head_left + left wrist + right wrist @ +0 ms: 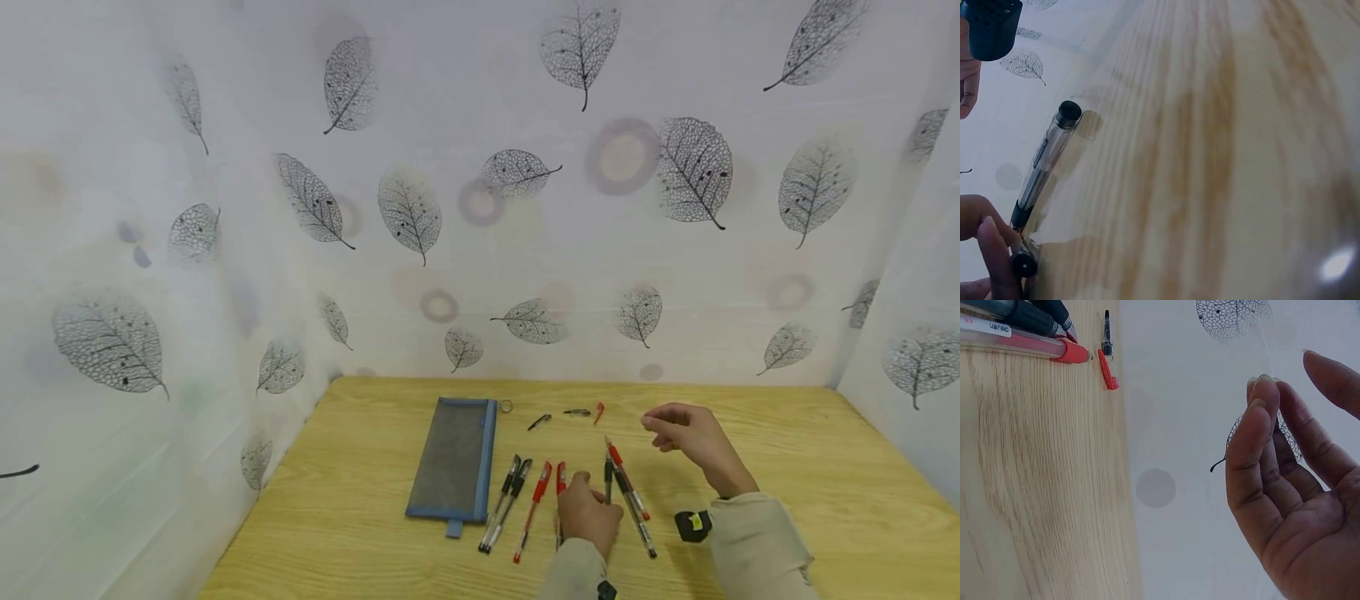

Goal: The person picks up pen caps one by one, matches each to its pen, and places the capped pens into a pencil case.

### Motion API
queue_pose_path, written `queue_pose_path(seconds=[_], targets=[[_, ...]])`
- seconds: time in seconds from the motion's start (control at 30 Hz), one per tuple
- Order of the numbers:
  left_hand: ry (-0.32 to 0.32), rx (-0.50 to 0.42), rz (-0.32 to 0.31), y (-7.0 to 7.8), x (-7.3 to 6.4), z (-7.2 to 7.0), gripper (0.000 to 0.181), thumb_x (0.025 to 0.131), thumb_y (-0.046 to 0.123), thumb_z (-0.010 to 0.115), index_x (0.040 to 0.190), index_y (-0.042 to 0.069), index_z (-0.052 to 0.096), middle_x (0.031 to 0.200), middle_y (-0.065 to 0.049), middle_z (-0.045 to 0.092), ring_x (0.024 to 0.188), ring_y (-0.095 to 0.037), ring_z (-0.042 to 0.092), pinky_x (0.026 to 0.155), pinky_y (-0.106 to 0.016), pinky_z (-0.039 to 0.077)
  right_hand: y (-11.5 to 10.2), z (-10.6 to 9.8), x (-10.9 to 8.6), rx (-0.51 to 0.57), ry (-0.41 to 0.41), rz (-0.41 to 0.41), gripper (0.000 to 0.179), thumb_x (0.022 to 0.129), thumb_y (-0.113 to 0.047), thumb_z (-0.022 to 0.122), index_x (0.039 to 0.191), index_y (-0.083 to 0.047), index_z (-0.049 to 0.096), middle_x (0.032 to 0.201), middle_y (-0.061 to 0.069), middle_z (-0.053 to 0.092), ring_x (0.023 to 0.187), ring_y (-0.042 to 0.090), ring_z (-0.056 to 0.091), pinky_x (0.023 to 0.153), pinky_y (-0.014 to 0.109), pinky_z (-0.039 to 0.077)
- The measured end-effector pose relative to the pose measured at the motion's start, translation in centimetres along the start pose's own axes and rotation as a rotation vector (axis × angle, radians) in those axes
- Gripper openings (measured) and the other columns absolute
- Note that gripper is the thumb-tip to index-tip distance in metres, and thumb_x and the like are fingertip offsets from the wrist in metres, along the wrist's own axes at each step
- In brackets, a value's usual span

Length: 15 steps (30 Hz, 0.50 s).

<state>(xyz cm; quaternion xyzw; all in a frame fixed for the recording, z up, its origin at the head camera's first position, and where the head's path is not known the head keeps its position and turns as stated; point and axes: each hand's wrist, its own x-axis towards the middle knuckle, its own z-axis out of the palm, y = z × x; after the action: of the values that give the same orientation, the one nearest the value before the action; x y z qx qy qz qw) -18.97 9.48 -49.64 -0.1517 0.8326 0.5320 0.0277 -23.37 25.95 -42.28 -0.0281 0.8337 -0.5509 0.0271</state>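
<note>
L hand [590, 512]: low at the table [360, 467], fingertips pinching a blk pen [608, 482]; L wrist cam shows the pen's round blk end btwn finger & thumb, which head view mostly hides.
R hand [697, 442]: raised to the R, fingers loosely bent & close tog., thumb apart, holding nothing; palm & thumb gap show only in R wrist cam.
Loose pens: red pen [628, 483] & long blk pen [637, 521] just R of the L hand; L wrist cam gives the long one's clear barrel & blk end plug, R wrist cam the red one's bare tip.
Capped pens: two blk-capped pens [510, 504], then a red-capped pen [534, 508], in a row; 2nd red-capped pen [561, 477] partly behind the L hand.
Caps: two blk caps [540, 422] & a red cap [599, 412] nr the far edge; R wrist cam has just one blk.
Pouch: blue-edged mesh pouch [450, 454] lying flat L of the pens, metal ring [507, 406] by its top corner; head view only.
Writing: small print on the red pen's pale label, R wrist cam only, can't read reliably; yellow-green sticker on R wrist device [692, 527], illegible.
</note>
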Motion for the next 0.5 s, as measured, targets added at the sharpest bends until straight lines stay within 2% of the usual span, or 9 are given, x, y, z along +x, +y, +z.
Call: queue_pose_path(seconds=[0.23,0.4,0.5], targets=[[-0.018,0.013,0.036,-0.22,0.14,-0.02,0.052,0.069,0.001,0.081,0.116,0.002,0.061,0.069,0.001,0.057,0.060,-0.016,0.055,0.053,-0.036,0.050,-0.01,-0.04,-0.11,0.005,0.004,0.005,0.048,0.093,-0.034,0.064,0.120,0.005,0.059,0.099,0.005,0.065,0.084,0.023,0.064,0.077,0.039,0.056],[-0.019,0.011,0.036,-0.26,0.19,-0.01,0.050,0.069,0.001,0.081,0.115,0.003,0.062,0.069,0.002,0.058,0.060,-0.016,0.055,0.053,-0.036,0.050,0.07,-0.15,-0.15,0.007,-0.002,0.006,0.050,0.094,-0.035,0.063,0.121,0.007,0.058,0.098,0.004,0.065,0.083,0.023,0.064,0.078,0.040,0.056],[-0.010,-0.022,0.022,-0.32,0.14,0.05,0.050,0.069,-0.001,0.081,0.115,0.002,0.062,0.069,0.002,0.057,0.060,-0.015,0.055,0.052,-0.035,0.050,0.19,-0.22,-0.18,0.008,-0.002,-0.001,0.050,0.094,-0.035,0.063,0.121,0.007,0.058,0.098,0.004,0.066,0.083,0.023,0.064,0.078,0.040,0.056]])
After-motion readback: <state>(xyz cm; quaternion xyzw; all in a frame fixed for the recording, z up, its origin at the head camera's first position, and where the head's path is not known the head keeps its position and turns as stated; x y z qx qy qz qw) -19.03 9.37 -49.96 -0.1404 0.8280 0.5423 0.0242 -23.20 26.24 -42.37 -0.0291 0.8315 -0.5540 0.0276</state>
